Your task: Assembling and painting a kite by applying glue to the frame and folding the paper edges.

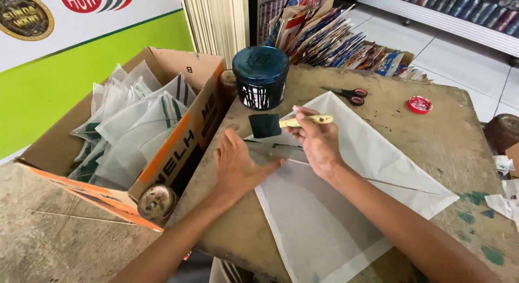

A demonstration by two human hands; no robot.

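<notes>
Head view: my left hand (238,166) lies flat, fingers spread, pressing the white paper kite (346,207). My right hand (316,139) grips a foam brush (266,125) above it.

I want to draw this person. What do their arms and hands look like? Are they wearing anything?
Both arms are bare as far as the picture shows: no sleeves, gloves, watch or bracelets. The left hand and right hand show no rings. The forearms are slim and enter from the bottom edge.
</notes>
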